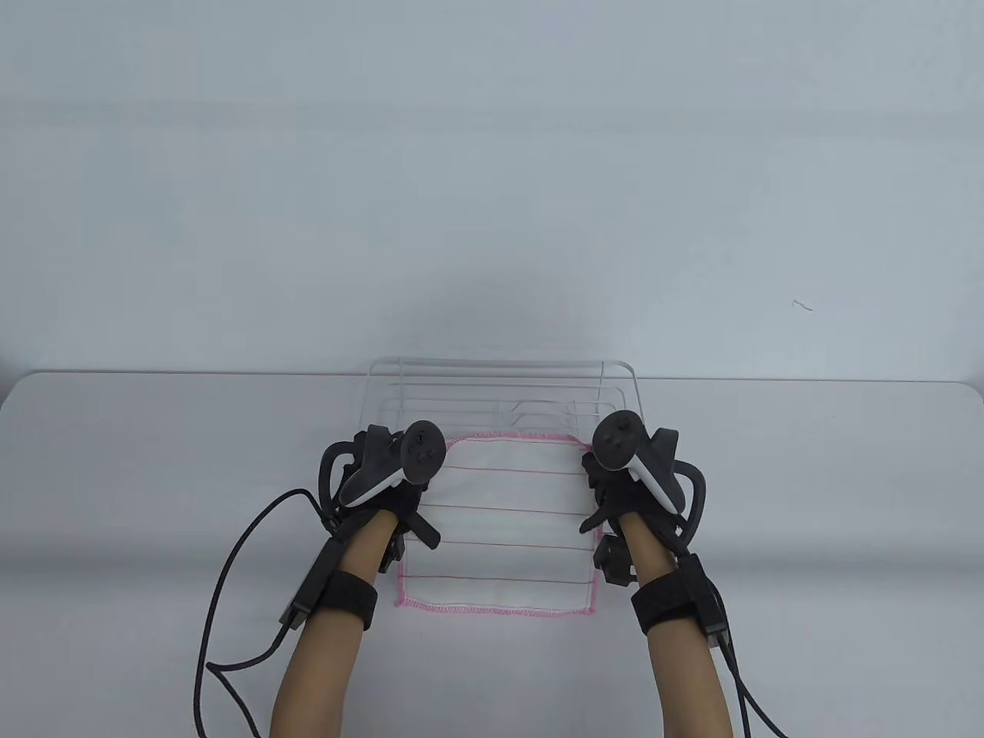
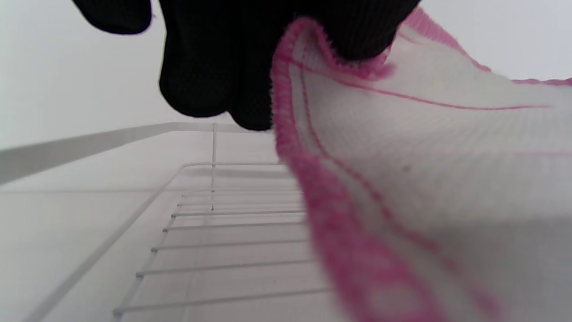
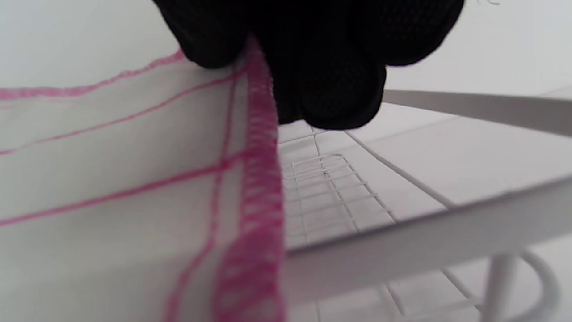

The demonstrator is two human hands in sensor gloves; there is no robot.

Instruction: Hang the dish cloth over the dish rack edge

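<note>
Both hands up, cloth stretched between 'em, rack just beyond.
Left hand [image 1: 384,477] & right hand [image 1: 630,477] each pinch a top corner of dish cloth [image 1: 503,523], keeping it flat to clear dish rack [image 1: 500,392] edge.

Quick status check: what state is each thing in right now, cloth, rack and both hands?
Dish cloth: spread flat, held up by its two far corners at the rack's near side.
Dish rack: upright on the table, holding no dishes.
Left hand: pinches the cloth's far left corner.
Right hand: pinches the far right corner.
</note>
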